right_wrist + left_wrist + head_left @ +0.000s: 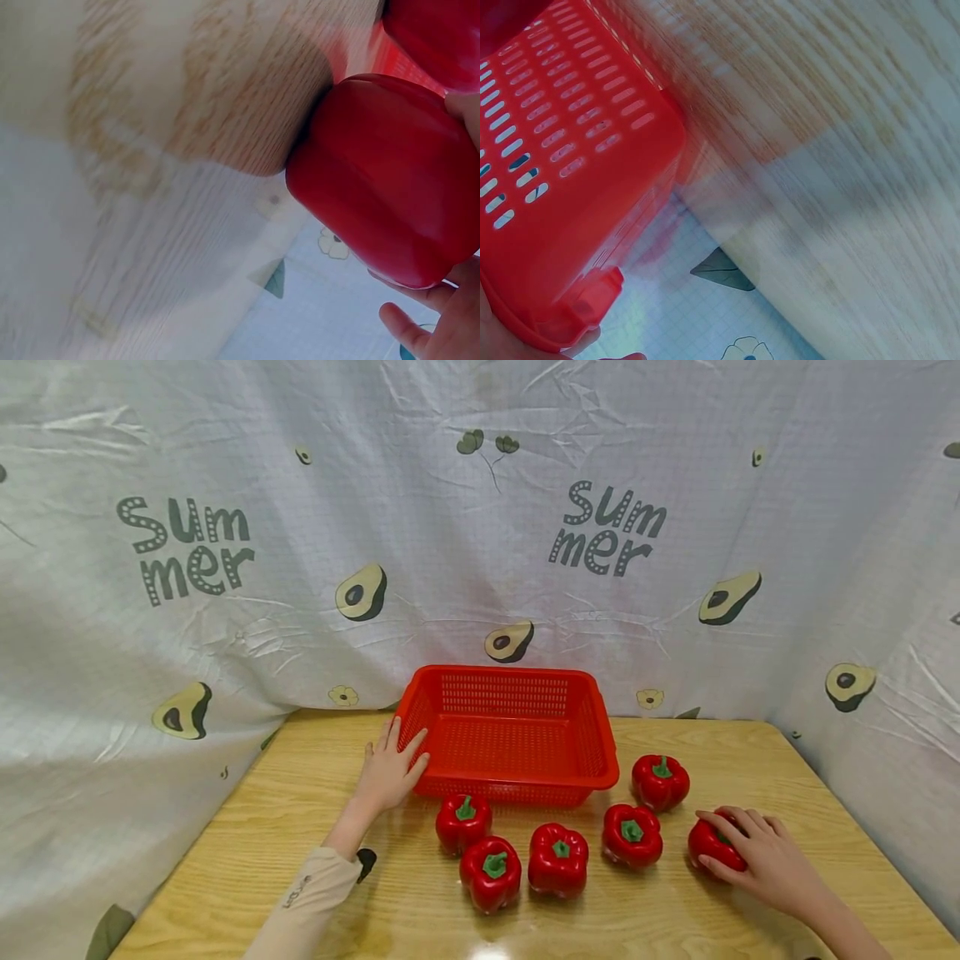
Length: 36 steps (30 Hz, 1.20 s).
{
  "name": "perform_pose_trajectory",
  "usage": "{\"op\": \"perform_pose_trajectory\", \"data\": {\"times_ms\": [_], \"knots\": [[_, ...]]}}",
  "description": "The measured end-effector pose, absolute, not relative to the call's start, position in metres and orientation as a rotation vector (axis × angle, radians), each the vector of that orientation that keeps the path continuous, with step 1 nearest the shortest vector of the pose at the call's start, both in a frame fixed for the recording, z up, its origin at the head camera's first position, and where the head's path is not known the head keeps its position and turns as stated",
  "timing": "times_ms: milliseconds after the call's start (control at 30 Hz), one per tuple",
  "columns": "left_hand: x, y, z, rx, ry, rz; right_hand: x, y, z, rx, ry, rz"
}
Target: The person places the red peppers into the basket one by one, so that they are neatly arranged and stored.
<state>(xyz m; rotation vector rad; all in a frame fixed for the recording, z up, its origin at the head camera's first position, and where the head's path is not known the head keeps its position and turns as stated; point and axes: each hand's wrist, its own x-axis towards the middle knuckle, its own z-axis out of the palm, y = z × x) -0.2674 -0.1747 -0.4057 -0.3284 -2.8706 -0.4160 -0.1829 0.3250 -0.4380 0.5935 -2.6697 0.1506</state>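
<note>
A red plastic basket (pixel 510 785) with slotted walls stands at the back of the table. My left hand (pixel 390 772) holds its left rim, fingers spread across the edge with the thumb on the inner side. Part of that hand (pixel 502 337) shows beside the basket's corner handle (pixel 585 307) in the left wrist view. At the right, my right hand (pixel 772 864) grips a red bell pepper (pixel 707 842) from above. In the right wrist view, fingers (pixel 431 296) and thumb lie on opposite sides of this pepper (pixel 382 180), close over the tabletop.
In front of the basket sit several more red bell peppers, including one near its left corner (pixel 463 825), one in the middle (pixel 558 862) and one by its right corner (pixel 660 783). A printed cloth (pixel 450 568) hangs behind the wooden table (pixel 255 860).
</note>
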Motion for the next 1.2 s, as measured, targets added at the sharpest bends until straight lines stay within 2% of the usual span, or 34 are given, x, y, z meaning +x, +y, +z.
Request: {"op": "perform_pose_trajectory", "data": {"times_ms": [500, 1200], "knots": [[-0.268, -0.174, -0.405, -0.328, -2.881, -0.415, -0.183, 0.325, -0.431, 0.639, -2.626, 0.140], [-0.266, -0.175, -0.405, -0.342, -2.851, -0.396, -0.206, 0.304, -0.369, 0.799, -2.467, 0.088]]}}
